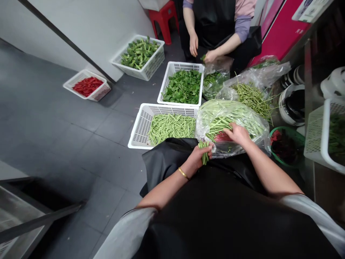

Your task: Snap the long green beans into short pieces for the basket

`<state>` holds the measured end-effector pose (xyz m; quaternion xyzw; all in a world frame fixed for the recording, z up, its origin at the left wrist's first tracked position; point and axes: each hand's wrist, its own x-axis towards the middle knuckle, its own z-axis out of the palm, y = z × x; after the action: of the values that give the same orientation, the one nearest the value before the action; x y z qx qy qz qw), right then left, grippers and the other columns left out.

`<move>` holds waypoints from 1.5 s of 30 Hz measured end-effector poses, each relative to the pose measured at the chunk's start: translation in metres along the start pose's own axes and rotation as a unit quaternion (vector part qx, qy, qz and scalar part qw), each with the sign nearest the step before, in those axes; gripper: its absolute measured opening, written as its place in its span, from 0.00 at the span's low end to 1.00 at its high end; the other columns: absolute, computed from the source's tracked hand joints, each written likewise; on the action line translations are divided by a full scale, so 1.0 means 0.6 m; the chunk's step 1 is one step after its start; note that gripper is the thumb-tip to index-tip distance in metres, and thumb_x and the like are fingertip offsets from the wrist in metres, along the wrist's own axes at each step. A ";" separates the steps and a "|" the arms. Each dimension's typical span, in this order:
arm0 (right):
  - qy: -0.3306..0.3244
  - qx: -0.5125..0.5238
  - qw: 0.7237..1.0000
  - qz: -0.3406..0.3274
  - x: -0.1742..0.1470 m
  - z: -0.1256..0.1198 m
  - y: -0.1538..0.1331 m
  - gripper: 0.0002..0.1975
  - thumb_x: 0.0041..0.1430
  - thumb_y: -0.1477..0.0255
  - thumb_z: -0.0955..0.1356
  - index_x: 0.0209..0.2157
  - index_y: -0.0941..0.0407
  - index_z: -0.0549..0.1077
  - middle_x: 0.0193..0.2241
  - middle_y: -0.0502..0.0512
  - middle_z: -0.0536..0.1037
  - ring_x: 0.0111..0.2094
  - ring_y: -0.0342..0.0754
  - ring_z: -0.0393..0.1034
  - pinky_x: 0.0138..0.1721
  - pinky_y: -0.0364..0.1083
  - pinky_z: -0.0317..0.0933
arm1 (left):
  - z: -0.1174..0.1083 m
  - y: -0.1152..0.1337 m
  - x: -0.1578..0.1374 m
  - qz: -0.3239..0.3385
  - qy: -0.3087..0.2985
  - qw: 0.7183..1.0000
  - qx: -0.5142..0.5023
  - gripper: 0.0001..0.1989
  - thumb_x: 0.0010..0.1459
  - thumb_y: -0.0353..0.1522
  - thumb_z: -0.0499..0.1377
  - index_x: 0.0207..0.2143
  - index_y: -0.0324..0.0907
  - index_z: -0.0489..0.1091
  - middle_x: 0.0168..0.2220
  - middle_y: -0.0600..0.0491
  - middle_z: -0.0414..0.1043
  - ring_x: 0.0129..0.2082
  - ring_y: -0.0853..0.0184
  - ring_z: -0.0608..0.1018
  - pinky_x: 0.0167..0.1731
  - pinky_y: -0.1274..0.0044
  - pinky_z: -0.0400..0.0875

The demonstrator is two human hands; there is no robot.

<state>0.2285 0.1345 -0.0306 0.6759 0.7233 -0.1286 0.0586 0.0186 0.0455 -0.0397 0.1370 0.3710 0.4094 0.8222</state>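
Note:
My left hand point(198, 155), a gold bangle at its wrist, is closed around a small bunch of green beans point(205, 153) above my lap. My right hand point(238, 134) reaches into the mouth of a clear plastic bag point(258, 126) and touches the long green beans point(219, 124) there, fingers bent around some of them. Something red shows under those beans. To the left of the bag stands a white basket point(138, 124) with short cut bean pieces point(172, 127) lying in it.
Beyond are a white basket of leafy greens point(183, 86), a basket of green vegetables point(138, 52) and one of red peppers point(87, 86). A co-worker's hands point(211, 55) handle greens opposite. A green basin point(302, 135) and shelving point(309, 172) stand right, a metal rack point(40, 219) lower left.

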 end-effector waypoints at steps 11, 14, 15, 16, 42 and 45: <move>0.050 0.069 0.996 -0.024 -0.054 0.044 0.013 0.21 0.68 0.65 0.54 0.45 0.60 0.72 0.38 0.64 0.79 0.39 0.54 0.73 0.41 0.46 0.59 | 0.001 -0.018 0.013 -0.027 0.066 0.995 0.066 0.15 0.41 0.30 0.69 0.29 0.32 0.70 0.24 0.49 0.73 0.15 0.77 0.65 0.15 0.82 0.57; 0.074 0.052 0.996 0.019 -0.034 0.040 0.017 0.22 0.67 0.62 0.57 0.49 0.62 0.70 0.43 0.68 0.77 0.42 0.57 0.72 0.42 0.48 0.60 | 0.005 -0.028 0.011 -0.039 0.049 0.994 0.084 0.14 0.42 0.31 0.69 0.28 0.33 0.69 0.21 0.50 0.72 0.15 0.75 0.66 0.16 0.80 0.60; 0.059 0.043 0.997 0.026 -0.017 0.034 0.015 0.22 0.66 0.61 0.57 0.49 0.62 0.70 0.44 0.69 0.77 0.44 0.57 0.72 0.43 0.49 0.60 | 0.007 -0.029 0.008 -0.037 0.043 0.995 0.087 0.14 0.42 0.31 0.69 0.28 0.34 0.69 0.20 0.51 0.71 0.15 0.75 0.66 0.16 0.80 0.60; 0.037 0.036 0.998 0.029 0.002 0.029 0.012 0.22 0.66 0.61 0.58 0.49 0.63 0.70 0.45 0.70 0.76 0.45 0.57 0.72 0.43 0.49 0.60 | 0.008 -0.029 0.005 -0.033 0.038 0.995 0.088 0.14 0.42 0.32 0.70 0.27 0.34 0.68 0.19 0.52 0.70 0.14 0.75 0.66 0.15 0.80 0.60; -0.307 0.478 0.816 -0.106 -0.195 0.050 -0.056 0.15 0.53 0.61 0.68 0.25 0.59 0.74 0.11 0.46 0.68 0.14 0.40 0.64 0.17 0.38 0.58 | 0.039 -0.005 -0.041 0.065 -0.020 0.980 0.185 0.15 0.42 0.36 0.67 0.29 0.33 0.74 0.21 0.51 0.73 0.15 0.77 0.63 0.17 0.81 0.54; -0.181 0.599 0.775 -0.095 -0.183 0.006 -0.031 0.21 0.52 0.58 0.70 0.42 0.58 0.74 0.17 0.47 0.72 0.17 0.41 0.68 0.18 0.39 0.60 | 0.024 0.007 -0.044 -0.022 -0.049 0.987 0.153 0.14 0.38 0.35 0.66 0.26 0.32 0.74 0.17 0.51 0.70 0.12 0.78 0.60 0.15 0.81 0.48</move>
<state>0.2185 0.0269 -0.0034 0.4664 0.5371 -0.6603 -0.2409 0.0166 0.0286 -0.0143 0.2726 0.3913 0.3231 0.8174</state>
